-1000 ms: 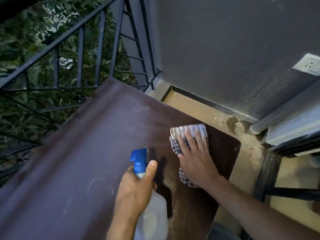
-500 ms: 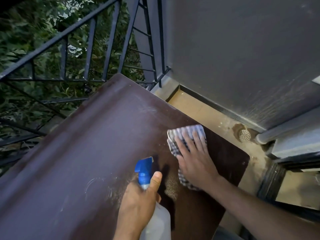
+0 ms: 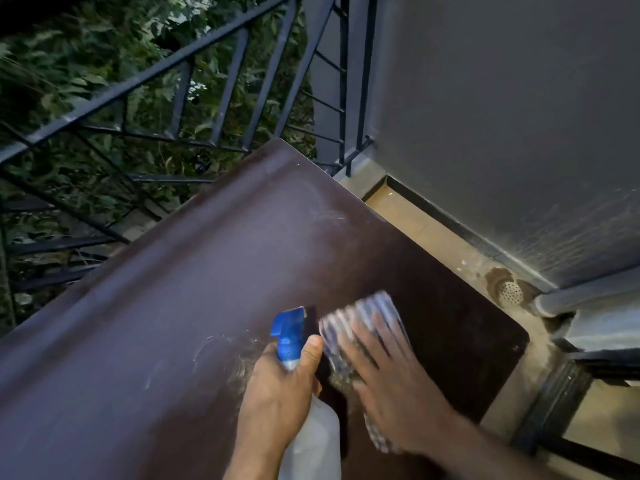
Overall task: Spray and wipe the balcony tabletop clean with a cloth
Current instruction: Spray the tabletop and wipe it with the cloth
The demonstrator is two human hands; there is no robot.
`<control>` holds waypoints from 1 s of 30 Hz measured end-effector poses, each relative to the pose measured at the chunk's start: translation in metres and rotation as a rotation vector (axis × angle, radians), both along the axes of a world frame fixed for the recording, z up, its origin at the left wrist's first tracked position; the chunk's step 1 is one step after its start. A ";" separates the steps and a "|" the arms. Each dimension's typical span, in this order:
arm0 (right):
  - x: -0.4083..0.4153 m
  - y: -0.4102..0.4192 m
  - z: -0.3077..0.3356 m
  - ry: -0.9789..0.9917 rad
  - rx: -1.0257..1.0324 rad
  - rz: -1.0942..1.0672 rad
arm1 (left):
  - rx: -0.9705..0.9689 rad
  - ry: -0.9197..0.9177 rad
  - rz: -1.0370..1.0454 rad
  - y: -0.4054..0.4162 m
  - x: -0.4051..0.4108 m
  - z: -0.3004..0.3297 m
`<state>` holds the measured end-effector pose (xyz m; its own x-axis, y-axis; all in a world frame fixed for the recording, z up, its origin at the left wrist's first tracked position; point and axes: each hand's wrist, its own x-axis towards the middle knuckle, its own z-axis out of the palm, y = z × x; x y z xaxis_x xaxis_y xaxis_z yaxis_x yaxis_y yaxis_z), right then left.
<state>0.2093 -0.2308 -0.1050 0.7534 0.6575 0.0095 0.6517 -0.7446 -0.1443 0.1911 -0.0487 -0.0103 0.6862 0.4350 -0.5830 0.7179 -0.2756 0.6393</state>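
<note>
Roughly early stage: near-right patch of tabletop [image 3: 242, 258] looks dark, wiped; rest dusty. Left hand [image 3: 277, 386] clamped on spray bottle [image 3: 289, 336]; right hand [image 3: 391, 379] pressed flat, fingers spread, on cloth [image 3: 360, 317].

Dark brown tabletop [image 3: 214, 278], blue-and-white checked cloth [image 3: 360, 317], blue-nozzled clear spray bottle [image 3: 291, 337]

We are looking through a single head-worn wide-angle camera, so no second view is sharing any of the scene. It is facing forward and steeply down, sitting close above the brown tabletop [image 3: 207, 289], whose near part is filling the lower left. The railing [image 3: 194, 84] is curving across the far left, the grey wall [image 3: 502, 116] is rising at the far right, and the floor [image 3: 426, 233] is showing below it.
</note>
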 end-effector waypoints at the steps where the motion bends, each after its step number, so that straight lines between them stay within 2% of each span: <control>1: -0.019 -0.008 -0.006 -0.018 0.003 0.024 | 0.005 -0.005 0.004 0.002 0.000 0.000; 5: -0.042 -0.029 -0.034 -0.115 0.006 0.040 | 0.045 0.038 0.003 0.010 0.004 0.000; 8: -0.021 -0.020 -0.022 -0.048 0.065 0.058 | 0.037 0.024 0.021 0.015 0.003 -0.003; 12: 0.048 0.006 -0.009 0.076 0.071 -0.002 | 0.007 0.019 0.074 0.018 -0.008 -0.003; 15: 0.114 0.044 -0.010 0.152 0.118 -0.167 | 0.016 0.029 0.075 0.019 -0.019 -0.001; 19: 0.159 0.090 -0.007 0.155 0.073 -0.305 | 0.015 0.026 0.116 0.024 -0.040 0.003; 22: 0.139 0.096 -0.011 0.124 0.057 -0.313 | 0.008 0.030 0.143 0.029 -0.059 0.005; 27: 0.035 0.069 -0.013 0.039 0.071 -0.145 | 0.016 0.057 0.181 0.051 -0.095 0.006; 30: -0.024 0.054 -0.017 0.023 0.081 -0.132 | 0.019 0.086 0.192 0.068 -0.116 0.005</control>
<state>0.1849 -0.1767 -0.1216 0.8338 0.5506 0.0400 0.5448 -0.8088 -0.2214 0.0751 0.0194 -0.0051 0.5379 0.5647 -0.6260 0.8099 -0.1400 0.5697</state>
